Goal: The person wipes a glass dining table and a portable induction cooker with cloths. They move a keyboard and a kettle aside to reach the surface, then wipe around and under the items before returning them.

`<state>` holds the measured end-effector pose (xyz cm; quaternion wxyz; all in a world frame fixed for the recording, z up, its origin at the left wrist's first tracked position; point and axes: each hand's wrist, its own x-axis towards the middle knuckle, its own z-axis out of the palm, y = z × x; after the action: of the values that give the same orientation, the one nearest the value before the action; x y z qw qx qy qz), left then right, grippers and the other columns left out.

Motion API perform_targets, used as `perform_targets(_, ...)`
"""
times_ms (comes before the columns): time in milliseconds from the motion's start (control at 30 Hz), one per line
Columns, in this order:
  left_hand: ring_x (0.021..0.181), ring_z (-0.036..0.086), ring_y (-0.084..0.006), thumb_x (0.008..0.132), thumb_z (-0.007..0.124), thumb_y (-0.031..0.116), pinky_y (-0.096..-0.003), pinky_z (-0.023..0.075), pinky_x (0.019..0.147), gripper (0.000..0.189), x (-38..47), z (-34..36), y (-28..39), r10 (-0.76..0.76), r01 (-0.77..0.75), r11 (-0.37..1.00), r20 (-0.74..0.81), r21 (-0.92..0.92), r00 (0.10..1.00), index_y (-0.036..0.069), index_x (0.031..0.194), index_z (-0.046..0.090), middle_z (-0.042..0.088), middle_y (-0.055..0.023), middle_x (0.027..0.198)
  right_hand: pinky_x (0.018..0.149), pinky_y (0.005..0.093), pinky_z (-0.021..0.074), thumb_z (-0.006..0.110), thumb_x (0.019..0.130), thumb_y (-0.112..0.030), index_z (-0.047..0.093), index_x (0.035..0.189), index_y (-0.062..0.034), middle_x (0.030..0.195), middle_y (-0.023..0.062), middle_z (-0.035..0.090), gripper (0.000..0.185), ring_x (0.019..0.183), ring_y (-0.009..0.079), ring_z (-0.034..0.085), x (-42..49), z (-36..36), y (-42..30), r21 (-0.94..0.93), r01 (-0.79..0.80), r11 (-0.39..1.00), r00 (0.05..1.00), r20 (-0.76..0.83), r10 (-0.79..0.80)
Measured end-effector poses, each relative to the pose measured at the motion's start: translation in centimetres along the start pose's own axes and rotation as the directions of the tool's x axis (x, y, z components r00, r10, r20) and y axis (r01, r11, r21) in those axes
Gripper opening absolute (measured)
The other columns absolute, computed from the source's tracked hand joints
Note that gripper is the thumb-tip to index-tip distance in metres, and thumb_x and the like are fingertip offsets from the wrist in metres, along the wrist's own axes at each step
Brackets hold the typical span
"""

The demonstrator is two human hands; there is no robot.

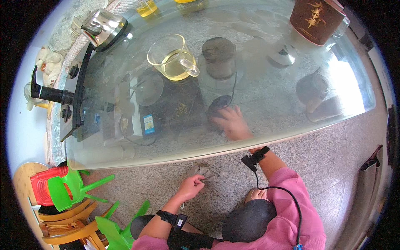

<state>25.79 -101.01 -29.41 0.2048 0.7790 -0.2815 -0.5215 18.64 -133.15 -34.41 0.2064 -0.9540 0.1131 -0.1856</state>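
My left hand [191,188] is in front of the glass table, low over the speckled floor. Its fingers are curled and pinch a crumpled grey cloth [203,171]. My right hand [234,124] reaches beneath the glass tabletop [265,106] and shows slightly blurred through it. Its fingers are spread over the near side of a dark rounded object [215,107]; whether they touch it cannot be told. A thin cord runs from that object towards a dark cylindrical thing [218,57], also seen through the glass.
On the glass stands a glass mug [172,61] with pale yellow liquid. A steel kettle [104,29] and a black tap-like spout [53,93] are at the left, a brown box [317,22] at the far right. Green plastic chairs [61,192] and a wooden chair [72,218] crowd the lower left.
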Motion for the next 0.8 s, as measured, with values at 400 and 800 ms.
perform_targets(400, 0.086, 0.068, -0.0229, 0.088, 0.065, 0.02, -0.0365, 0.0536, 0.078, 0.035, -0.8, -0.1, 0.7, -0.043, 0.044, 0.997, -0.01, 0.061, 0.999, 0.007, 0.12, 0.063, 0.072, -0.0108, 0.095, 0.098, 0.0548, 0.0408, 0.066, 0.081, -0.012, 0.061, 0.123, -0.0169, 0.132, 0.0204, 0.053, 0.043, 0.122, 0.0391, 0.049, -0.4, -7.5, 12.7, -0.343, -0.531, 0.775, 0.847, -0.238, 0.475)
perform_targets(800, 0.102, 0.064, -0.0328, 0.088, 0.066, 0.027, -0.0416, 0.0509, 0.087, 0.042, -2.2, 0.6, 2.2, -0.139, 0.154, 0.981, -0.124, 0.119, 0.982, 0.001, 0.12, 0.06, 0.068, -0.0193, 0.109, 0.101, 0.0461, 0.0419, 0.055, 0.09, -0.015, 0.058, 0.126, -0.0018, 0.128, 0.021, 0.056, 0.038, 0.122, 0.038, 0.05, 14.2, -8.1, 17.9, -0.474, -0.266, 0.839, 0.96, -0.053, 0.275)
